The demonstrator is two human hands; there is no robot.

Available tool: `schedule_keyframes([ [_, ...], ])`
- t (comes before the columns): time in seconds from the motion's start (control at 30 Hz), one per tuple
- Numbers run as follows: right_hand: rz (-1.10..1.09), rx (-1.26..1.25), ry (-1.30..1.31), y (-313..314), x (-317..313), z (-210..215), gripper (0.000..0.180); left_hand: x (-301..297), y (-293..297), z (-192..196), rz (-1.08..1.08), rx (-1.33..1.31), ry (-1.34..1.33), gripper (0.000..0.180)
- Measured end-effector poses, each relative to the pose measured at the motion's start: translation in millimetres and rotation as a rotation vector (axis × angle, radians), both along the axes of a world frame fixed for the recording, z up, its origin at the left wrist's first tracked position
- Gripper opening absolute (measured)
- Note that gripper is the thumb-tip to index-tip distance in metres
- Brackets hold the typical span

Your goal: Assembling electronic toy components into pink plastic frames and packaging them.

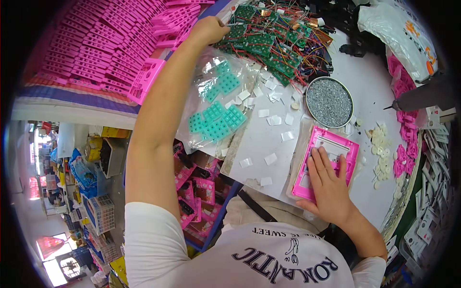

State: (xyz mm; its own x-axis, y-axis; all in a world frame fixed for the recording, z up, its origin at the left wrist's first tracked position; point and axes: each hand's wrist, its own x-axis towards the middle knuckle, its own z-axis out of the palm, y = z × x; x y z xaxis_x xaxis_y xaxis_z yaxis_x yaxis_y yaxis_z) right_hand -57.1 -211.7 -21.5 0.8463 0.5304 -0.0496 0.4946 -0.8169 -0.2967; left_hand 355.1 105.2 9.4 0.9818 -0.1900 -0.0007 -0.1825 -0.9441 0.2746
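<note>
My left hand (207, 30) reaches far forward and rests its fingers on the near edge of a heap of green circuit boards (269, 41) with coloured wires. I cannot tell whether it grips one. My right hand (327, 185) lies flat, fingers spread, on a pink plastic casing (331, 144) that lies on the white table (370, 81) in front of me.
Teal rubber keypads (217, 117) lie on a clear bag beside my left arm. A round tin of small screws (329, 102) stands behind the casing. Stacked pink casings (110, 38) fill the far left. White buttons (382, 151), pink pads (406, 139) and a power screwdriver (422, 98) lie to the right.
</note>
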Motion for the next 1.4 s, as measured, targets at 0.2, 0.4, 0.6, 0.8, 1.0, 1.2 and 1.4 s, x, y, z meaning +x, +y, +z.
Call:
schedule_keyframes([
  [0.2,0.001,-0.016,-0.01,0.3,-2.7,-10.7,0.101,16.4,-26.0,-24.1,0.19,0.099,0.041,0.067],
  [0.4,-0.016,-0.01,-0.048,0.7,-4.2,-10.6,0.097,40.7,-23.1,-41.9,0.235,0.117,0.088,0.057],
  [0.6,-0.007,0.042,-0.068,-0.3,-2.3,-12.4,0.094,65.4,4.8,-71.5,0.301,-0.038,0.105,0.054],
  [0.8,0.001,0.095,-0.061,1.1,-2.2,-3.2,0.09,16.6,4.8,-27.5,0.351,-0.607,0.173,0.033],
  [1.0,-0.022,0.703,0.009,-22.1,13.7,17.7,0.082,-139.0,-67.7,79.3,-0.475,-0.369,-1.185,0.033],
  [1.2,-0.285,1.791,0.69,12.0,54.3,25.3,0.059,-282.7,-107.0,26.2,-0.809,-0.418,-0.902,0.047],
  [1.4,-0.421,1.68,0.725,2.7,43.6,22.3,0.024,-337.6,-92.2,9.1,-0.491,-0.928,-0.47,0.071],
])
